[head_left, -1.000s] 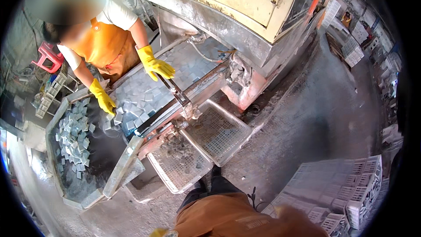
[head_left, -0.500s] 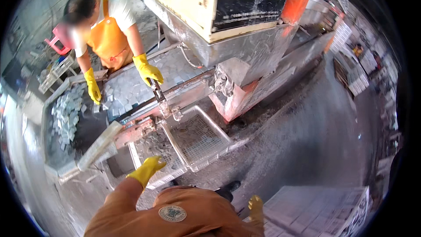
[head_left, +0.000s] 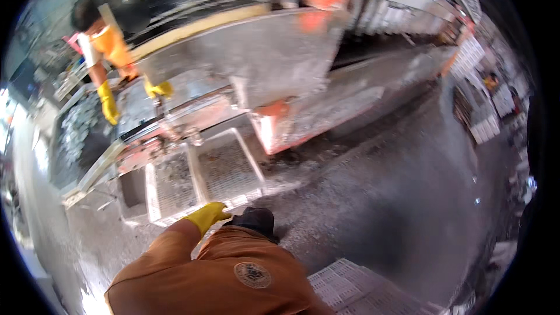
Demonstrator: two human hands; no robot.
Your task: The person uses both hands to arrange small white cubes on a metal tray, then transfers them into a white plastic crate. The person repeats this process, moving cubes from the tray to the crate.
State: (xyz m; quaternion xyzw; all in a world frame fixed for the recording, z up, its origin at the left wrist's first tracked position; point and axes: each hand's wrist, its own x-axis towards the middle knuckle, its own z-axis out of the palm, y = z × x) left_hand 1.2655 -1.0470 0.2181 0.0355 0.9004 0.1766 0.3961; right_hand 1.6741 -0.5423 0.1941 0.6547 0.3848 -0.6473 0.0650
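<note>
My left hand [head_left: 209, 217], in a yellow rubber glove, hovers beside my body near the front edge of two white perforated baskets. Its fingers stretch out to the right, and nothing shows in them. The left basket [head_left: 153, 195] has flat grey pieces in it. In the right basket [head_left: 249, 156] thin, dark bits lie over the slotted bottom. Neither basket is visibly touched by the hand. My right hand is out of the picture.
Across the trough [head_left: 81, 184], a co-worker in an orange apron and yellow gloves [head_left: 108, 105] works over grey tiles. A large metal machine [head_left: 233, 46] rises ahead, its long base running right. White slatted crates [head_left: 344, 286] stand at lower right; a stacked pallet [head_left: 481, 116] lies farther off.
My view has swung to the right, so the baskets and co-worker sit farther left. My left hand has drawn back from over the left basket toward my body. My right hand has left view.
</note>
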